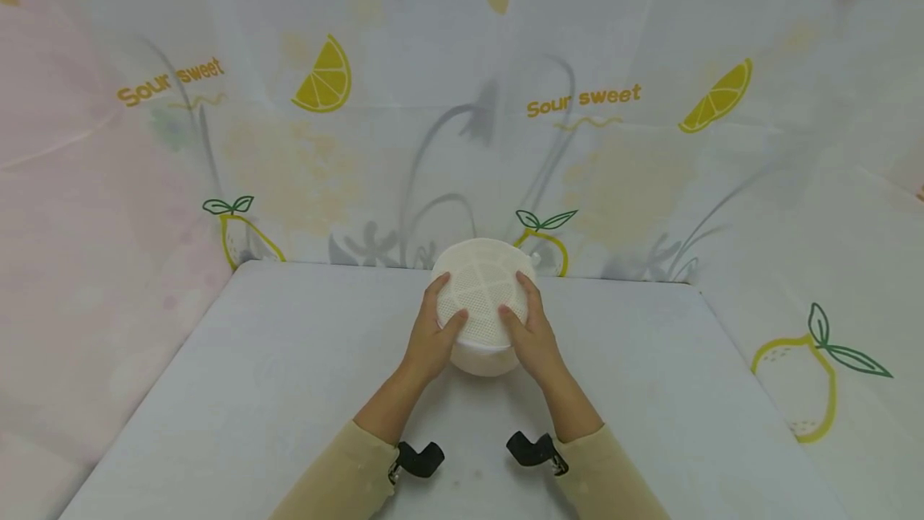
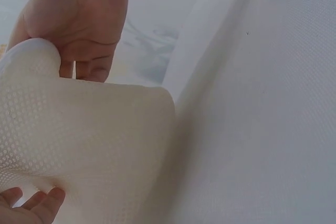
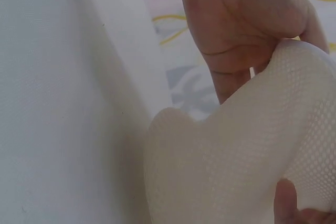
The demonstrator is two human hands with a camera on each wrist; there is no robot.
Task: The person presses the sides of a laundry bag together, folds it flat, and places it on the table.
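A round, cream-white mesh laundry bag (image 1: 482, 287) is held up between both hands at the far middle of the table, its flat mesh face towards the head camera. My left hand (image 1: 431, 337) grips its left side, thumb on the face and fingers round the edge. On the opposite side my right hand (image 1: 532, 337) holds it the same way. In the left wrist view the soft mesh wall (image 2: 100, 140) sags beneath the left palm (image 2: 79, 19). A dent shows in the bag (image 3: 231, 161) in the right wrist view, below the right palm (image 3: 241, 30). Several fingertips are hidden behind it.
A white table (image 1: 303, 392) spreads under the arms. Behind it hangs a pale cloth backdrop (image 1: 404, 167) printed with lemons and lettering. Black wrist mounts (image 1: 421, 460) stick out from both beige sleeves (image 1: 346, 472).
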